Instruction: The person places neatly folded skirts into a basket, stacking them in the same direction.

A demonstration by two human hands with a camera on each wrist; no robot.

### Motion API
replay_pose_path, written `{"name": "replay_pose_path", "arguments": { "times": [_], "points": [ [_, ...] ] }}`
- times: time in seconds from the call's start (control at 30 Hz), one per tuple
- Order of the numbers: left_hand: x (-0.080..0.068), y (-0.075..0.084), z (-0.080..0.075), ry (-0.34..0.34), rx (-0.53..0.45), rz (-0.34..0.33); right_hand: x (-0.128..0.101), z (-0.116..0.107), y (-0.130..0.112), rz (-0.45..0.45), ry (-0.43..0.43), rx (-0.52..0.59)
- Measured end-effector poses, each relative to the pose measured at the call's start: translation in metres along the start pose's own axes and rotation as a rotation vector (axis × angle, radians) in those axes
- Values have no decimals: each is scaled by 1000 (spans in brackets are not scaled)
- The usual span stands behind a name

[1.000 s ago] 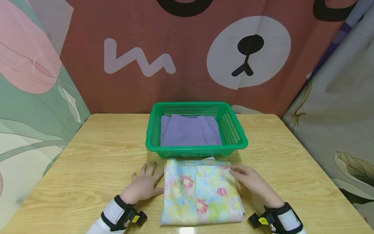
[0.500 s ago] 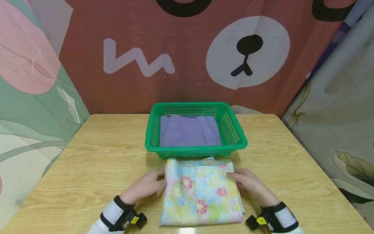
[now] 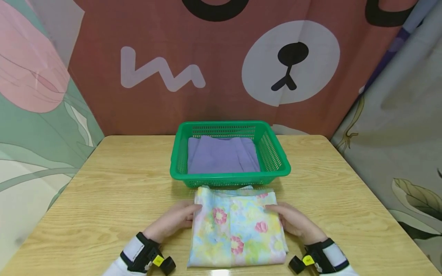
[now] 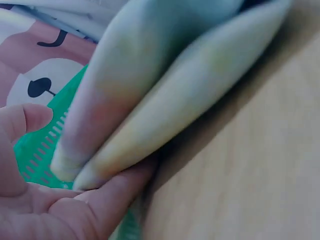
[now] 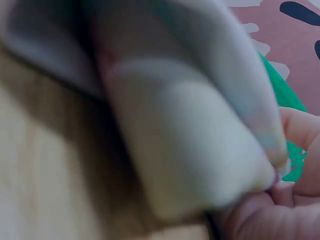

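A folded floral cloth [image 3: 238, 230], pale yellow and blue with pink flowers, lies on the table just in front of the green basket. My left hand [image 3: 176, 218] holds its left edge, thumb over the top and fingers under the fold. In the left wrist view those fingers [image 4: 117, 197] run beneath the rounded layers of the cloth [image 4: 165, 100]. At the opposite edge my right hand [image 3: 297, 220] grips the cloth with the thumb on top. The right wrist view has the right hand's fingers [image 5: 260, 210] tucked at the corner of the cloth [image 5: 190, 145].
The green plastic basket [image 3: 229, 179] stands behind the floral cloth, with a folded purple cloth [image 3: 222, 155] inside. Both rest on a wooden table [image 3: 131, 180]. A brown printed curtain [image 3: 221, 103] hangs behind the table, and a pale patterned curtain [image 3: 397, 134] at the right.
My left hand, spread flat beside the cloth earlier, has turned and taken hold of its left edge. My right hand has shifted slightly down and its thumb lies further over the cloth.
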State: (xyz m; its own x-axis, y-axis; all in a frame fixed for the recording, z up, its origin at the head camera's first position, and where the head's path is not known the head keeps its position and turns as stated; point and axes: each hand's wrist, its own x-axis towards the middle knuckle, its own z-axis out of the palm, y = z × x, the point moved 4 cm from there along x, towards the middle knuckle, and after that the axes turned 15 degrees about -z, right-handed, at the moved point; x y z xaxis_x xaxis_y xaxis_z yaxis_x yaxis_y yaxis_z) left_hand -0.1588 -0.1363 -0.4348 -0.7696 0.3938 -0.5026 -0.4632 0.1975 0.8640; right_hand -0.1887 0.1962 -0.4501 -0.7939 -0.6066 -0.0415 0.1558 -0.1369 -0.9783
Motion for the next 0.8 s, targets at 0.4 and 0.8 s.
{"name": "replay_pose_path", "arguments": {
  "times": [0.4,0.8],
  "points": [
    [14,-11,15,-208,-139,-13,2,10,9,43,-22,145],
    [17,-12,27,-208,-217,-30,5,19,11,81,1,140]
  ]
}}
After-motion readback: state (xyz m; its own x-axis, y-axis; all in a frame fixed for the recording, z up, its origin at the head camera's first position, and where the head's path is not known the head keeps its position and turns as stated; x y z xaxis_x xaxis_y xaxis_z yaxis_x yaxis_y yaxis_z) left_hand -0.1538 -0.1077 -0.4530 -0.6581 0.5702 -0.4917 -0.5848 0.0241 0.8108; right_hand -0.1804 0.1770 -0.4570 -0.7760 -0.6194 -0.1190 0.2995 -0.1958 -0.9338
